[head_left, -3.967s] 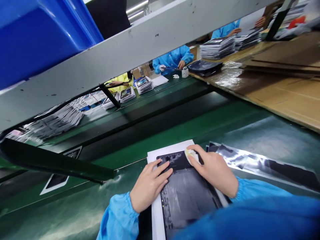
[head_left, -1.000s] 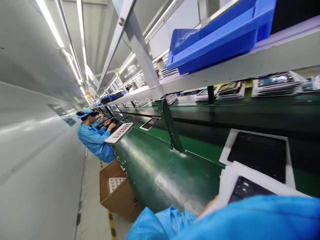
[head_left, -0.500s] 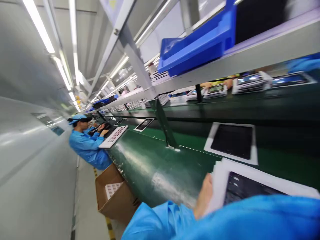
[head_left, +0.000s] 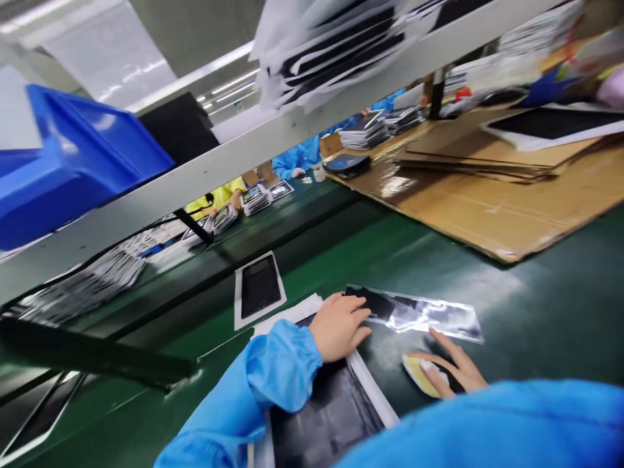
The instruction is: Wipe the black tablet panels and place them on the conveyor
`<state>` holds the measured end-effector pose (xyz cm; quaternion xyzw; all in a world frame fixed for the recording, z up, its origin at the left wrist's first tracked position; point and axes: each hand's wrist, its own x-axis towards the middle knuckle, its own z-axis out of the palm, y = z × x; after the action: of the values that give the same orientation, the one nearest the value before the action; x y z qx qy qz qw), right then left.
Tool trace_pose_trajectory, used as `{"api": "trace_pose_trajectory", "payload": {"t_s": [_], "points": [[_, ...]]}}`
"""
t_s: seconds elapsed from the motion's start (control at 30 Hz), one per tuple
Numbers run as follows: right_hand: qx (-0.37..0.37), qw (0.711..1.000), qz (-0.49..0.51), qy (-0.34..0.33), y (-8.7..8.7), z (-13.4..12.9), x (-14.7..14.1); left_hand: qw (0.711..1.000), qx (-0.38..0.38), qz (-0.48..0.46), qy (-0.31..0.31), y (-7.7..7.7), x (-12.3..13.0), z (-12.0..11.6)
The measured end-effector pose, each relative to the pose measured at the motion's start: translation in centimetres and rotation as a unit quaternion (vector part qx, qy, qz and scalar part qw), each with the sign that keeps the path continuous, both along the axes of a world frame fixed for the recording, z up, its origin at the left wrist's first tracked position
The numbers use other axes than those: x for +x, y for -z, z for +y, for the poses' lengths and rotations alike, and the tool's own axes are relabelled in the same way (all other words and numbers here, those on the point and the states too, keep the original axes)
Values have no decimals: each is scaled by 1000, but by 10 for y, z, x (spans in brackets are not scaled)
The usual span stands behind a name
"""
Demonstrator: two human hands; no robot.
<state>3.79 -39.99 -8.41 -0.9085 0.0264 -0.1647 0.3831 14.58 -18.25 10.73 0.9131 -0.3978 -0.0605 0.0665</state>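
In the head view, the left arm slants up from the lower left, its blue sleeve (head_left: 277, 370) crossing above a dark panel (head_left: 326, 416) that lies on white paper (head_left: 290, 313) on the green table (head_left: 517, 331). The left hand (head_left: 337, 328), back upward, points right with fingers loosely spread and nothing held, near the shiny strips (head_left: 429, 316). The right hand (head_left: 461, 367) has its forefinger stretched out and other fingers around a yellow pad (head_left: 420, 377); how firmly is unclear.
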Motion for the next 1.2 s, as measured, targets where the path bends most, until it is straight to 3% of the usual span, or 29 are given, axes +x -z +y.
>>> {"api": "trace_pose_trajectory", "payload": {"t_s": [0.13, 0.27, 0.37, 0.6, 0.73, 1.03, 1.2], "points": [[22, 998, 39, -48, -20, 8, 18, 999, 51, 5, 3, 29, 24, -50], [42, 990, 93, -99, -28, 17, 32, 995, 90, 17, -44, 50, 41, -58], [48, 986, 105, -119, -33, 21, 39, 993, 96, 38, -54, 57, 42, -55], [47, 978, 96, -180, -54, 26, 54, 995, 35, 92, 2, 47, 27, -61], [43, 976, 89, -194, -60, 27, 54, 995, -12, 98, -27, 44, 19, -65], [58, 979, 102, -168, -34, 12, 37, 970, -159, 113, -148, 44, 25, -64], [87, 986, 92, -105, -23, -11, 20, 949, -243, 89, -181, 21, 34, -44]]}}
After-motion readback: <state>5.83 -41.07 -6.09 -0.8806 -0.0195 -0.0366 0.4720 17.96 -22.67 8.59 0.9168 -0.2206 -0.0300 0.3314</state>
